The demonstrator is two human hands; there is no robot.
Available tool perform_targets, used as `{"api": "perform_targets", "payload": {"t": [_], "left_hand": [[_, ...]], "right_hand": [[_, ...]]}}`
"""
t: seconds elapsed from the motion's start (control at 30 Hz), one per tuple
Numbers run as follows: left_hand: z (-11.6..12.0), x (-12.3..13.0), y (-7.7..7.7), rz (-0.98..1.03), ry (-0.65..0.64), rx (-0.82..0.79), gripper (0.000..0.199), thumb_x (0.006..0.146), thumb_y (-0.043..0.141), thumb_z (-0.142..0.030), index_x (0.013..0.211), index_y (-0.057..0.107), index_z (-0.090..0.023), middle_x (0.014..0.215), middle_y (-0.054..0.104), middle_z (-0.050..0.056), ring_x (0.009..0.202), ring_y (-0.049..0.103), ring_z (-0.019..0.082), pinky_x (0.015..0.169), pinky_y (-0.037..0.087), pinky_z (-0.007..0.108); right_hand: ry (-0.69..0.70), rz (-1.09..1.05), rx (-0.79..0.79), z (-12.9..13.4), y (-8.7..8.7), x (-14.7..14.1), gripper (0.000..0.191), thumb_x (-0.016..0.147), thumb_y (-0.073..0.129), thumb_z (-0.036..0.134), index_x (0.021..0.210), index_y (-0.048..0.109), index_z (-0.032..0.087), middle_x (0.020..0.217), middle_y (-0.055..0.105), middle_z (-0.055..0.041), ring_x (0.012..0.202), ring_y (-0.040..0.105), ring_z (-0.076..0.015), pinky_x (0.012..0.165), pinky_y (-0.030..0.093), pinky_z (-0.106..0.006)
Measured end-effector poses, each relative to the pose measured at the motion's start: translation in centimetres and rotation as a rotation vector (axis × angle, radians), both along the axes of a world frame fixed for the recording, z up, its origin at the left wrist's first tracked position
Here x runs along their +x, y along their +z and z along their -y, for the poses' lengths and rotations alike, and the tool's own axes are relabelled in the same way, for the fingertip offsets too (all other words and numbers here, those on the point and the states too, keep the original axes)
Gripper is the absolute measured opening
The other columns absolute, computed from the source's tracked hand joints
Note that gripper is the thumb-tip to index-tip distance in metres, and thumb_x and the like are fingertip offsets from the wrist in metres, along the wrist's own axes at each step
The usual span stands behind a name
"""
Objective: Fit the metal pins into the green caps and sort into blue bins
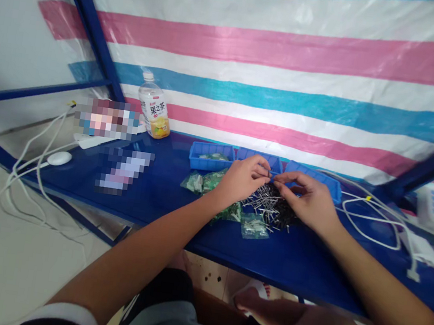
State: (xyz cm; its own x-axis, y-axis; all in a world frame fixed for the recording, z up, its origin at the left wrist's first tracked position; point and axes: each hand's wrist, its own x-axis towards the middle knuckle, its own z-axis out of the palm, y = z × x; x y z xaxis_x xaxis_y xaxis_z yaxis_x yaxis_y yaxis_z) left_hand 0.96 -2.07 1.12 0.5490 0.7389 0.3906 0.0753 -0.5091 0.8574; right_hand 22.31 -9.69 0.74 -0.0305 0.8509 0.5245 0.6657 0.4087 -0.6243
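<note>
My left hand (241, 179) and my right hand (312, 200) meet fingertip to fingertip above a pile of loose screws (265, 204), silver on the left and black on the right. Both hands are closed in a pinch; whatever sits between the fingertips is too small to make out. Just behind them stands a row of blue plastic bins: a left bin (211, 159), a middle bin (260, 160) and a right bin (319, 185), the last two partly hidden by my hands. Beside my left wrist lie clear bags of green and white pieces (193, 182). Another small bag (255, 227) lies in front of the screws.
A drink bottle (155, 105) stands at the back left of the blue table (168, 188). White cables (376, 236) run along the right, near a white power strip (426, 251). A round white object (59, 158) lies at the left edge. A striped sheet (296, 55) hangs behind.
</note>
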Motion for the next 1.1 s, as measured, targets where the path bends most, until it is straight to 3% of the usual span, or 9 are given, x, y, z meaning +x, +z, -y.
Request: {"api": "perform_targets", "payload": {"t": [0.2, 0.43, 0.8, 1.1], "left_hand": [[0.35, -0.14, 0.29, -0.052, -0.021, 0.058, 0.031, 0.085, 0.074, -0.013, 0.108, 0.055, -0.024, 0.102, 0.082, 0.006, 0.095, 0.080, 0.021, 0.086, 0.064, 0.034], [0.68, -0.24, 0.73, -0.144, -0.034, 0.115, 0.028, 0.086, 0.073, -0.016, 0.109, 0.059, -0.024, 0.099, 0.081, 0.006, 0.092, 0.080, 0.022, 0.085, 0.064, 0.035], [0.43, -0.41, 1.00, -0.018, 0.002, 0.051, 0.029, 0.096, 0.071, -0.021, 0.122, 0.060, -0.025, 0.113, 0.081, 0.008, 0.103, 0.079, 0.022, 0.095, 0.064, 0.038], [0.38, -0.24, 0.78, -0.035, -0.021, 0.065, 0.035, 0.092, 0.077, -0.022, 0.124, 0.065, -0.023, 0.114, 0.081, 0.010, 0.102, 0.079, 0.023, 0.094, 0.066, 0.039]], "right_hand": [[0.095, -0.063, -0.051, 0.06, 0.11, -0.40, 0.044, 0.094, 0.077, 0.052, 0.130, 0.072, 0.027, 0.103, 0.077, -0.0072, 0.092, 0.073, -0.0249, 0.073, 0.062, -0.038], [0.095, 0.062, -0.033, 0.29, 0.65, -0.33, 0.026, 0.100, 0.069, 0.052, 0.103, 0.079, 0.028, 0.101, 0.080, -0.0065, 0.086, 0.073, -0.0247, 0.073, 0.059, -0.040], [-0.025, 0.070, -0.070, -0.05, 0.18, 0.05, 0.028, 0.097, 0.071, 0.052, 0.103, 0.080, 0.026, 0.099, 0.082, -0.0053, 0.086, 0.075, -0.0246, 0.076, 0.057, -0.038], [-0.084, 0.025, -0.096, -0.33, 0.33, 0.49, 0.028, 0.097, 0.069, 0.050, 0.102, 0.080, 0.024, 0.099, 0.082, -0.0050, 0.087, 0.075, -0.0251, 0.075, 0.055, -0.037]]}}
